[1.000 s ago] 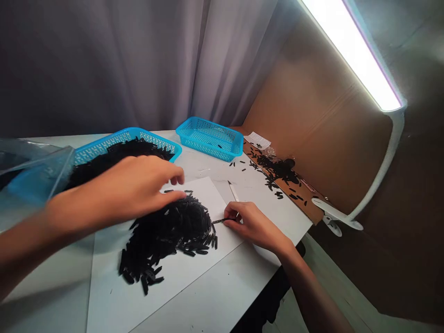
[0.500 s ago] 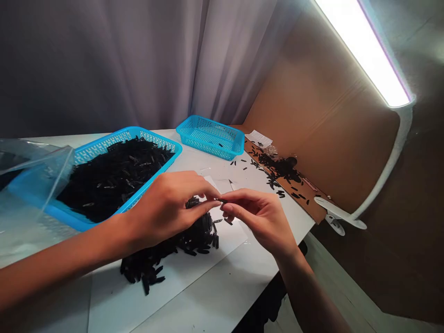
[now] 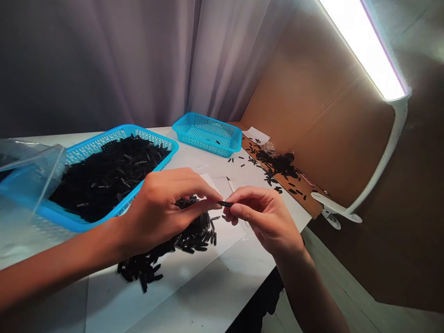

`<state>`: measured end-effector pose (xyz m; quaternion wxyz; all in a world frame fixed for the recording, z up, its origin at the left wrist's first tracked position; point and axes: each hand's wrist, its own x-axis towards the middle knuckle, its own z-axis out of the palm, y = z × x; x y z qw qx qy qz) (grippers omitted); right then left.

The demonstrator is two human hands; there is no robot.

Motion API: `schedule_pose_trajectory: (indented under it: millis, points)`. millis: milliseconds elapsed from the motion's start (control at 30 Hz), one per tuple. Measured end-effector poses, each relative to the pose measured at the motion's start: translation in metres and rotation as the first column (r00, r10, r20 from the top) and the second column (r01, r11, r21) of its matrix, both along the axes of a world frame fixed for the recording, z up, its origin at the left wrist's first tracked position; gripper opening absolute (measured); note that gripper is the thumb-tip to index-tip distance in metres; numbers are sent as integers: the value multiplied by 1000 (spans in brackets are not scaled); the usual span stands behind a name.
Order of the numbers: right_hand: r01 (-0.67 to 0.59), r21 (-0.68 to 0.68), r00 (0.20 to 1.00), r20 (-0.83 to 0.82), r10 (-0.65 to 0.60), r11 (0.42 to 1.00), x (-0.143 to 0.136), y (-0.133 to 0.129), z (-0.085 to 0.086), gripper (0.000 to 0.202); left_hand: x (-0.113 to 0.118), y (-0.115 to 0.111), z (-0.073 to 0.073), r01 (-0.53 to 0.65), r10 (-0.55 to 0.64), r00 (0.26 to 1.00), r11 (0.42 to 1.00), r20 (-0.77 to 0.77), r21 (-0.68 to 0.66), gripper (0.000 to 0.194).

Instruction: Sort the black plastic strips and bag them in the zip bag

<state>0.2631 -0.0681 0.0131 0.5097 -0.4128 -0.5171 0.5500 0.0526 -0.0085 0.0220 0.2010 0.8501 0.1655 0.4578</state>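
Observation:
Between my two hands is a small slim black piece point(image 3: 225, 204), tapered at its ends; its exact kind is too small to tell. My left hand point(image 3: 173, 203) pinches its left end between thumb and forefinger. At the other end, the thumb and forefinger of my right hand point(image 3: 265, 215) are closed on it. Below and behind my left hand lies a heap of similar black pieces point(image 3: 189, 240) on a white sheet point(image 3: 173, 282). A thin white tool with a dark pointed tip point(image 3: 230, 183) lies just beyond my right hand, partly hidden by it.
A blue basket point(image 3: 175, 147) full of black pieces stands at left, beside a clear plastic bag point(image 3: 45, 171). Farther back is a smaller blue basket point(image 3: 208, 145). Black scraps point(image 3: 277, 164) lie along the cardboard at right, near a clip-on lamp point(image 3: 378, 171).
My fingers have drawn slightly apart, and more of the black piece shows between them. The whole view has shifted a little.

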Motion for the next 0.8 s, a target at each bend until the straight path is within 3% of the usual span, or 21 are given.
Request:
schedule_pose_trajectory:
  millis: [367,500,600,700,800]
  points:
    - [-118,-134,975,-205,89,984,-3,4,-4,9,2,0,-2,24,-23,999,999,37,-33,11]
    - [5,-18,996,-93,-6,1000,-3,2,-6,9,2,-1,-2,4,-2,1000,997,22,-74,8]
    - [64,47,998,-19,-63,997,-4,-1,-5,7,2,-5,1,-23,16,999,981,-34,-194,6]
    - [35,40,999,-11,-35,999,-3,-2,-3,9,1,-6,7,-42,-9,994,889,-109,-457,12]
    - [-29,1,999,-46,29,1000,-1,0,-4,11,1,-1,10,19,-140,984,706,-113,-708,18]
